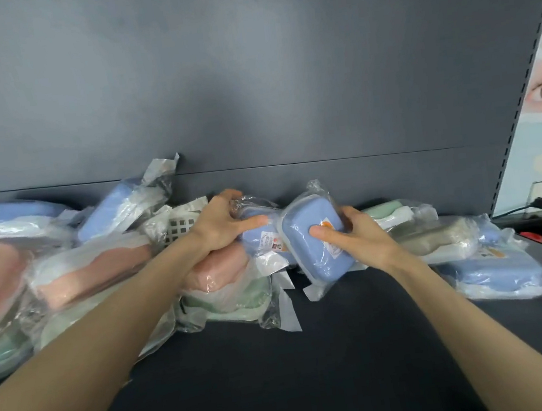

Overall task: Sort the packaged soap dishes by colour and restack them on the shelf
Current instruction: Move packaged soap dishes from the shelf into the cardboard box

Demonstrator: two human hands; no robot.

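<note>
Right-hand grip (352, 239): clamped on the tilted blue dish (306, 252); the thumb is laid on its lid and the fingers are curled behind its 3 o'clock edge.
Left-hand grip (221, 225): closed round the second blue dish (262, 240); the thumb is pressed on its top and the fingers are hooked over the far wrapper.
Place of the 2 dishes: they are held side by side, touching, mid-shelf (315, 353) and just before the back panel (246, 71). The second is rested on a pink dish (212, 270).
Step in hand: judged to be the gathering of blues, with 2 being paired for 1 stack.
Next move: bare shelf is needed at 6 o'clock of the heap. The pair should be squared, laid flat and kept firmly held, since the film looks slippery.
Look of the dish: a pale blue rounded rectangle, sealed in clear crinkled film with white flaps and an orange-marked label.
Heap at 9 o'clock: a long pink dish (93, 271), a green dish (227, 303) beneath, and a leaning blue dish (109, 208) at 10 o'clock, all mixed.
Heap at 3 o'clock: a grey dish (437, 236), with a flat blue dish (493, 273) at 4 o'clock.
</note>
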